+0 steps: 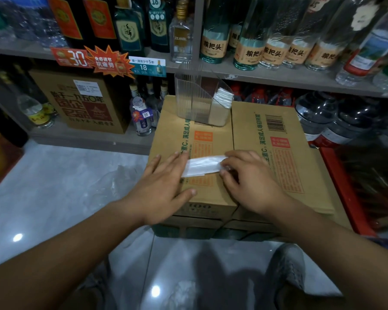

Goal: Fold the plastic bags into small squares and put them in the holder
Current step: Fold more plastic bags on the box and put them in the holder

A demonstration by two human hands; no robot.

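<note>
Now the left hand [164, 186] pins the bag strip [201, 167] flat near the carton's [251, 124] front edge; the right hand [250, 177] pinches its end, so fold squarely.

**One head-worn view**

Looks forward and down from the wearer's head, wide-angle, close above the near edge of the cardboard box [251, 130]. Faces the bottle shelves [267, 76] beyond its far edge; takes in floor [54, 175] at left.

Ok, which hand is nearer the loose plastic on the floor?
Left. The left hand lies flat on the box, just right of the loose plastic; the right hand pinches the folded bag farther right.
</note>
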